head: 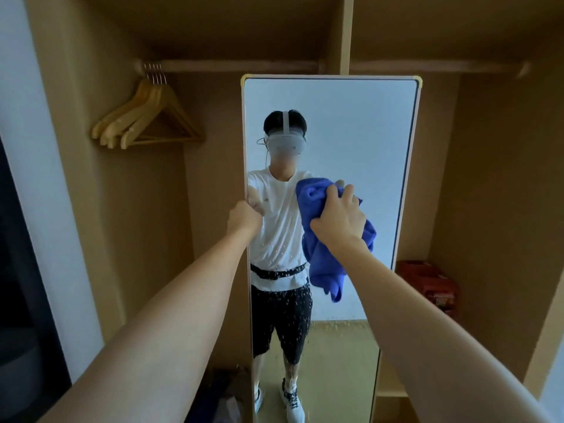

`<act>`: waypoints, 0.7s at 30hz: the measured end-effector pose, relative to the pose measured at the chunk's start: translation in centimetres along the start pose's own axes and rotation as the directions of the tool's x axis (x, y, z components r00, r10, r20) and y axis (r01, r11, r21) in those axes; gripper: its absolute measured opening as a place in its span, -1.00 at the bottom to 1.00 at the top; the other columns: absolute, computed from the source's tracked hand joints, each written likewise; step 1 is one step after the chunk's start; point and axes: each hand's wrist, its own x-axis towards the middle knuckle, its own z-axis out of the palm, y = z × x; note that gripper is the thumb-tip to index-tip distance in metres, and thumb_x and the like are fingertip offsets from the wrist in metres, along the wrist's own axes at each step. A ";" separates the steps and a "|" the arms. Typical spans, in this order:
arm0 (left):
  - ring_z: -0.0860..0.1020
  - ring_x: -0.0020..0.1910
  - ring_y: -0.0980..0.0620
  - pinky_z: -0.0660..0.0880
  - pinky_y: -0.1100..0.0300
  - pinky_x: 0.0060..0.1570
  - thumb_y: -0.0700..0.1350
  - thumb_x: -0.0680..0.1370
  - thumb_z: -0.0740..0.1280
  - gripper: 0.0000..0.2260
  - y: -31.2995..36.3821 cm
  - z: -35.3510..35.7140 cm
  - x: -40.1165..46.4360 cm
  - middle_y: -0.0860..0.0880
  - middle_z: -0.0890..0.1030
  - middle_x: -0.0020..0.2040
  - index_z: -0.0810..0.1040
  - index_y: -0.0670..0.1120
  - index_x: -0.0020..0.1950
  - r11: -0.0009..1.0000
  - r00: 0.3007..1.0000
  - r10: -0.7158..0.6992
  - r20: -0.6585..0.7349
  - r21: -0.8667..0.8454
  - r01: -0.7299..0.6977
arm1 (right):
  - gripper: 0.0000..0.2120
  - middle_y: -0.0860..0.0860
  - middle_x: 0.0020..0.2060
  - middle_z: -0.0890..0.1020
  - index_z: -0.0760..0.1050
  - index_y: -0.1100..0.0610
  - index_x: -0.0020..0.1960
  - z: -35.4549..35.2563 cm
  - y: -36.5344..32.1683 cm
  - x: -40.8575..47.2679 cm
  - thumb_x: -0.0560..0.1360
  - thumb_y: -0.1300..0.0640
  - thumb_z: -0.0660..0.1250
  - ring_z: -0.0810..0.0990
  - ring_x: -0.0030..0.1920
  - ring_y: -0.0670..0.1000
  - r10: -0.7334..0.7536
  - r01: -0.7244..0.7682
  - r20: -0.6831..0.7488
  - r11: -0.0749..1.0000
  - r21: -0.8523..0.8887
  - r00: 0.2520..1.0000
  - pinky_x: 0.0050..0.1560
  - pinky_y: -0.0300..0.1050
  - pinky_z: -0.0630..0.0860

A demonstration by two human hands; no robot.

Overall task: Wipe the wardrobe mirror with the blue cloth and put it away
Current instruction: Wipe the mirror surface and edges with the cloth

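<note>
From the head camera we look straight at the tall mirror [360, 123] standing upright inside the open wardrobe [500, 178], and both arms are stretched out toward it. The left hand [244, 216] is at the mirror's left edge, fingers curled round the frame and gripping it about halfway up. The right hand [338, 219] is bunched into the blue cloth [323, 264], fingers and thumb curled into the fabric, holding it against the glass at roughly chest height of the reflection. The cloth is crumpled under the palm, and a long fold of it hangs down below the wrist, covering the middle right part of the glass.

On the glass we see small droplets or specks scattered across the lower half, thickest over the reflected dark shorts. The reflection shows a person in a white T-shirt with a headset on.

To the left of the mirror, a bunch of wooden hangers [146, 117] hangs from the rail [238, 66] near its left end, well apart from the hands. To the right, low down just beside the mirror's edge, a red box [430, 282] sits on a shelf of the wardrobe. At the bottom left, by the mirror's foot, something dark lies on the floor, too dim for us to make out.
</note>
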 end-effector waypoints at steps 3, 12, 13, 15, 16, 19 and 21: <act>0.54 -0.11 -0.06 0.52 0.13 -0.17 -0.34 0.53 0.12 -0.65 -0.1 0.1 -0.1 -0.07 0.57 0.14 0.58 -0.04 0.13 0.999 0.999 0.044 0.000 -0.015 -0.044 | -0.52 0.12 0.24 0.34 0.33 0.12 0.27 1.4 1.1 -2.3 0.38 0.15 0.36 0.46 0.10 0.16 -0.029 0.033 0.084 0.998 -0.046 0.996 -0.25 -0.04 0.40; 0.48 -0.14 -0.05 0.55 0.07 -0.14 -0.39 0.49 0.09 -0.69 -0.1 0.0 -0.3 -0.05 0.52 0.02 0.56 -0.15 0.06 0.998 0.997 0.067 -0.029 0.008 -0.067 | -0.52 0.10 0.16 0.36 0.31 0.14 0.29 -4.9 1.2 2.6 0.40 0.15 0.33 0.46 0.05 0.18 0.008 -0.006 -0.072 0.999 0.040 0.997 -0.26 -0.02 0.35; 0.50 -0.07 -0.08 0.56 0.06 -0.07 -0.37 0.52 0.11 -0.65 -0.1 0.0 -0.4 -0.08 0.55 0.10 0.56 -0.10 0.15 0.998 0.997 0.062 -0.034 0.005 -0.062 | -0.52 0.10 0.18 0.35 0.31 0.13 0.29 -4.8 1.4 2.6 0.41 0.14 0.33 0.46 0.06 0.19 0.029 -0.027 -0.037 0.999 0.042 0.999 -0.23 -0.01 0.36; 0.53 0.07 -0.12 0.54 0.08 -0.04 -0.34 0.57 0.12 -0.60 0.0 0.1 -0.5 -0.10 0.52 0.27 0.50 -0.07 0.33 0.999 0.999 0.036 -0.035 -0.002 -0.036 | -0.51 0.10 0.20 0.34 0.31 0.12 0.30 -3.0 2.2 1.4 0.40 0.14 0.35 0.46 0.10 0.19 0.044 -0.045 0.012 0.999 0.029 0.999 -0.22 -0.01 0.37; 0.53 0.10 -0.12 0.52 0.10 -0.08 -0.33 0.57 0.11 -0.58 0.0 0.1 -0.6 -0.10 0.49 0.32 0.46 -0.07 0.38 1.000 0.999 0.020 -0.035 -0.004 -0.020 | -0.50 0.10 0.20 0.34 0.31 0.12 0.30 -1.7 2.7 0.2 0.39 0.14 0.36 0.45 0.12 0.19 0.043 -0.043 0.027 0.999 0.012 0.999 -0.23 -0.02 0.36; 0.49 -0.01 -0.04 0.46 0.19 -0.23 -0.36 0.54 0.08 -0.49 0.0 0.1 -0.8 -0.07 0.49 0.34 0.45 0.00 0.42 1.000 0.999 0.016 -0.034 -0.006 -0.016 | -0.51 0.10 0.18 0.35 0.32 0.10 0.28 0.6 3.8 -2.6 0.39 0.13 0.37 0.45 0.11 0.17 0.056 -0.056 0.093 0.998 -0.007 0.994 -0.25 -0.04 0.36; 0.50 -0.01 -0.04 0.45 0.19 -0.21 -0.36 0.54 0.08 -0.49 0.2 0.0 -1.1 -0.09 0.49 0.34 0.46 0.00 0.41 1.000 1.000 0.007 -0.030 -0.007 -0.007 | -0.53 0.08 0.15 0.36 0.35 0.09 0.26 -0.2 3.9 -2.4 0.39 0.12 0.36 0.47 0.05 0.17 0.064 -0.065 0.125 0.998 0.006 0.990 -0.24 -0.03 0.37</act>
